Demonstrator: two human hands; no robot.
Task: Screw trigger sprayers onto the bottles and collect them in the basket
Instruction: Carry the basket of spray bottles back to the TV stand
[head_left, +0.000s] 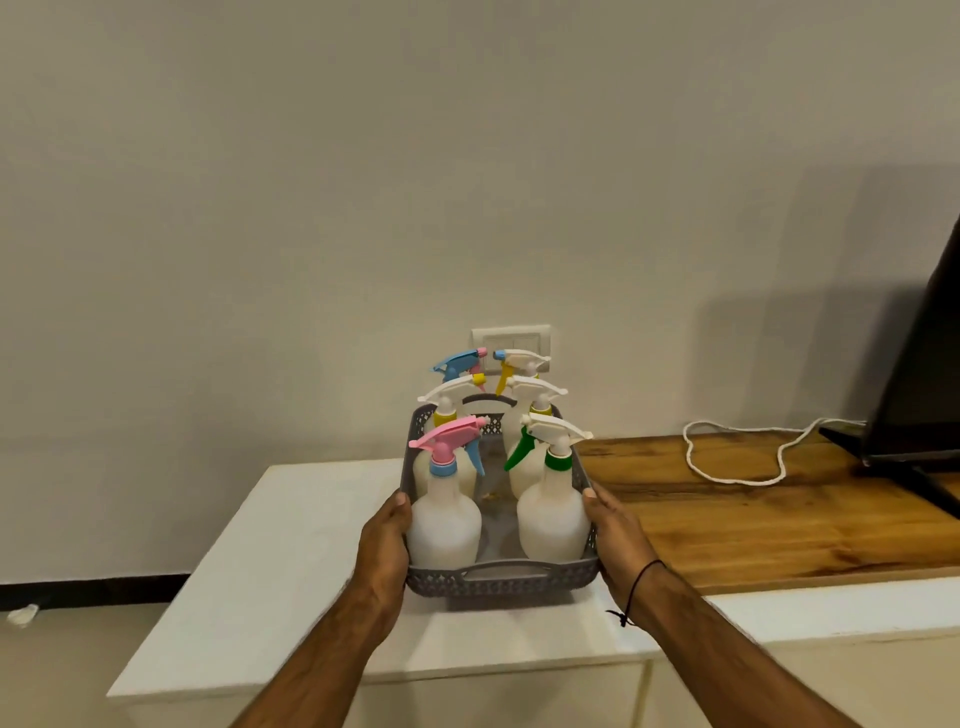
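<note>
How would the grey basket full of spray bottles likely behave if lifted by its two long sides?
The grey basket probably flexes a little: its walls are thin lattice plastic. The tall spray bottles stand loose, so tilting could tip them. The left hand and right hand grip opposite sides, aiding balance.

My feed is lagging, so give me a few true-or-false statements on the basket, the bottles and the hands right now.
1. Both hands grip the grey basket, left hand and right hand on opposite sides. True.
2. The near-left bottle has a green sprayer. False: its sprayer is pink; the near-right bottle has the green trigger.
3. Every bottle visible in the basket carries a sprayer. True.
4. A white cord lies inside the basket. False: it lies on the wooden top.
</note>
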